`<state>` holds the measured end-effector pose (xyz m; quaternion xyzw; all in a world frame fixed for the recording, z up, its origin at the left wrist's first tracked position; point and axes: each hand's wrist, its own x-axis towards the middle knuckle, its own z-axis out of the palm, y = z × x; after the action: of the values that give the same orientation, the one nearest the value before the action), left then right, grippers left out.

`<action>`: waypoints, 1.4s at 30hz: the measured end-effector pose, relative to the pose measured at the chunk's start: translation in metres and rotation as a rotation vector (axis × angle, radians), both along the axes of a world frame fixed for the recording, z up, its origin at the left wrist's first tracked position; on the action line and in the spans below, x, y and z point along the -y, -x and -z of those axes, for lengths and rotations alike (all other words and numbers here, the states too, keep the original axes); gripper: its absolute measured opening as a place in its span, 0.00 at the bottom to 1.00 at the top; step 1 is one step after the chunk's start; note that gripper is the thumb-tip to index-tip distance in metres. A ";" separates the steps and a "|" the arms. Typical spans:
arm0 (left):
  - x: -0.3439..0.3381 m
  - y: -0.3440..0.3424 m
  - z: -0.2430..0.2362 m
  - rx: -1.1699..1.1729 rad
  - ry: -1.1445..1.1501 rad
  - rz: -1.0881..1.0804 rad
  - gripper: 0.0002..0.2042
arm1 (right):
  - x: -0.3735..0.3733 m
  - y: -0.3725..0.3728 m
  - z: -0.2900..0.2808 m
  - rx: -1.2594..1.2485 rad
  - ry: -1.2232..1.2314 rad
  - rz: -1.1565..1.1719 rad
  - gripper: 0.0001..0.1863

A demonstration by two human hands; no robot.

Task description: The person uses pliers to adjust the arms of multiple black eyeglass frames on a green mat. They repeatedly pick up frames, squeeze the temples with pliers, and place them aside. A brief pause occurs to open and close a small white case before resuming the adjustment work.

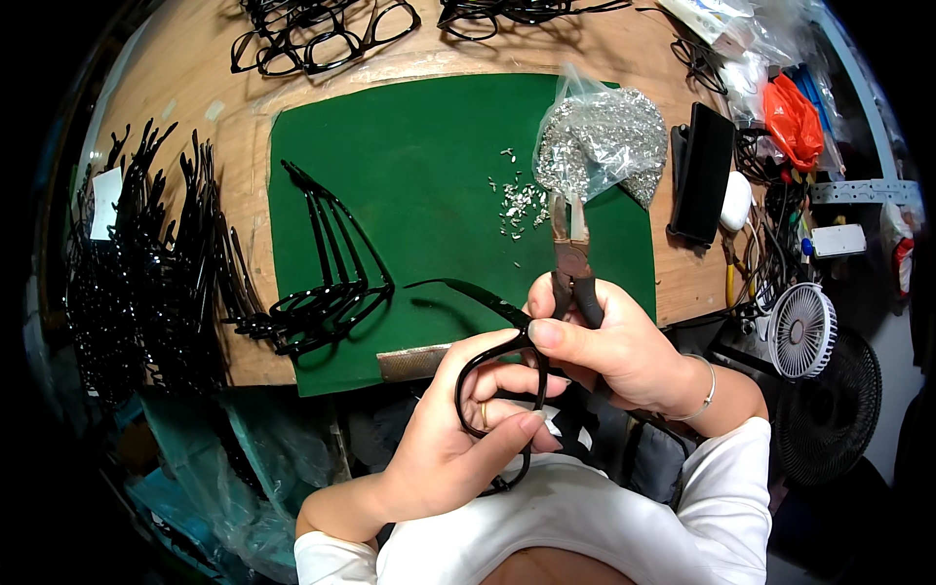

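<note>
My left hand is closed around the rim of a black eyeglass frame, just off the near edge of the green mat. One temple of the frame sticks out over the mat to the upper left. My right hand pinches the frame's corner between thumb and finger, beside the temple's base. Pliers with dark handles also sit in that hand, their jaws pointing away from me. Beyond the jaws lie small silvery metal pieces and a clear bag full of them.
Several black glasses frames stand stacked on the mat's left side. A large pile of black frames fills the table's left end, and more glasses lie along the back. At right are a black phone, cables and a white fan.
</note>
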<state>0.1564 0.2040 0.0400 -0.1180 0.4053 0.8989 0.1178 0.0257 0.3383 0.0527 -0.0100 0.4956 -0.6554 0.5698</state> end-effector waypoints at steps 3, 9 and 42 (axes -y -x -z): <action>-0.005 0.002 0.000 0.008 0.050 -0.020 0.27 | -0.002 0.001 -0.003 -0.049 -0.020 -0.013 0.10; -0.014 0.002 0.004 0.035 0.084 -0.028 0.27 | -0.004 -0.003 0.001 -0.179 -0.111 0.019 0.10; 0.007 -0.018 0.006 0.101 0.049 0.047 0.21 | -0.019 0.006 -0.005 -1.069 -0.392 -0.867 0.20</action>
<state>0.1746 0.1969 0.0336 -0.1565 0.4234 0.8786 0.1562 0.0200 0.3578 0.0575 -0.4231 0.7672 -0.1742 0.4496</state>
